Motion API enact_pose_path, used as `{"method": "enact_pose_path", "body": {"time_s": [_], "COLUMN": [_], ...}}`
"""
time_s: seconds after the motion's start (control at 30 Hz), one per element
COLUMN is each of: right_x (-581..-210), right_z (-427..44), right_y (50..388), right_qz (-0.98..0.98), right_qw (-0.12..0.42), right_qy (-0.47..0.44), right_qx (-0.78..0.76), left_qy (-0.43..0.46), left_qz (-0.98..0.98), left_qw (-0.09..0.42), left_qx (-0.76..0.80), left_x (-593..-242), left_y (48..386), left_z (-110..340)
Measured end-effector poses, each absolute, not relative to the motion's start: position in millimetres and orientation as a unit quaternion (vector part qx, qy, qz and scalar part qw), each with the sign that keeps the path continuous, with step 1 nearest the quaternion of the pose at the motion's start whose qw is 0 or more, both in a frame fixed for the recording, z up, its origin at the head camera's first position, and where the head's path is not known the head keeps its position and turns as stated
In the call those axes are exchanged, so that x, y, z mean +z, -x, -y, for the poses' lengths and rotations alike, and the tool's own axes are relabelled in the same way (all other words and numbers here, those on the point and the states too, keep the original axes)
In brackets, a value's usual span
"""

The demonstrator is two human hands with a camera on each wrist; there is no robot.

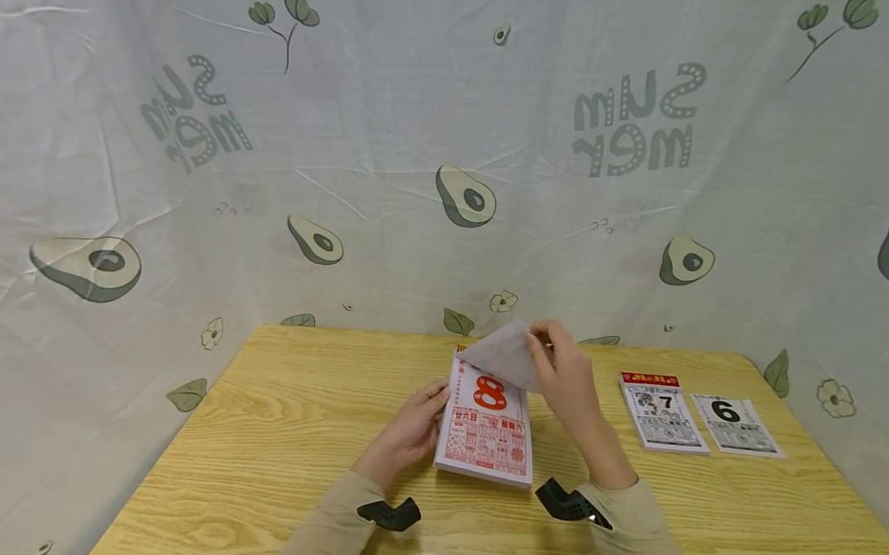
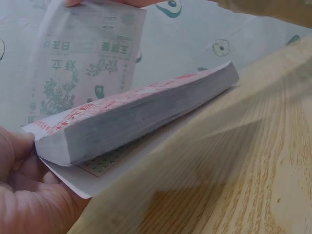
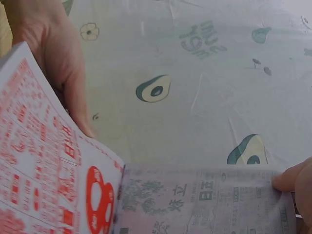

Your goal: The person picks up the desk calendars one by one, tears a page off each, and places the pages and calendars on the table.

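Observation:
A thick tear-off calendar with a red 8 on its front page is tilted up off the table in the head view. My left hand grips its left edge; the left wrist view shows the thumb on top and fingers beneath. With thumb and fingers, my right hand pinches the free end of a thin page, lifted and folded back above the block. That page still joins the calendar at its top, and its dark print shows through in the right wrist view.
Right of the hands, a smaller calendar showing 7 lies on the wooden table. Beside it is a loose sheet with a black 6. Behind the table hangs a pale curtain printed with avocados.

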State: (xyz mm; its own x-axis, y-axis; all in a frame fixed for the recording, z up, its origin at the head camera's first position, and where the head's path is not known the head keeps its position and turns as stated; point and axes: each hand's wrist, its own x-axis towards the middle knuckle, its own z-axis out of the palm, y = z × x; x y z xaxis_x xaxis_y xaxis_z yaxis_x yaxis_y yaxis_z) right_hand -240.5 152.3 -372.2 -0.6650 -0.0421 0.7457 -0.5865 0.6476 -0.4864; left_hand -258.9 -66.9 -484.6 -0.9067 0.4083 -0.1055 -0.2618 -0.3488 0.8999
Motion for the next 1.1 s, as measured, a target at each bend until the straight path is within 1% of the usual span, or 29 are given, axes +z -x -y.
{"method": "enact_pose_path", "body": {"time_s": [0.17,0.43,0.77,1.1], "right_x": [-361,-342,-325,-319], "right_z": [-153,-154,-155,-163], "right_y": [249,260,275,298], "right_qz": [0.834,0.861,0.885,0.891], "right_qw": [0.356,0.306,0.265,0.235], "right_qy": [-0.198,-0.208,-0.205,-0.192], "right_qx": [0.371,0.350,0.322,0.337], "left_qy": [-0.065,-0.071,-0.089,-0.091], "left_qz": [-0.531,-0.533,-0.545,-0.545], "left_qw": [0.196,0.174,0.180,0.185], "left_qx": [0.822,0.825,0.814,0.813], "left_x": [-483,-478,-477,-476], "left_y": [258,256,256,256], "left_z": [65,64,67,68]}}
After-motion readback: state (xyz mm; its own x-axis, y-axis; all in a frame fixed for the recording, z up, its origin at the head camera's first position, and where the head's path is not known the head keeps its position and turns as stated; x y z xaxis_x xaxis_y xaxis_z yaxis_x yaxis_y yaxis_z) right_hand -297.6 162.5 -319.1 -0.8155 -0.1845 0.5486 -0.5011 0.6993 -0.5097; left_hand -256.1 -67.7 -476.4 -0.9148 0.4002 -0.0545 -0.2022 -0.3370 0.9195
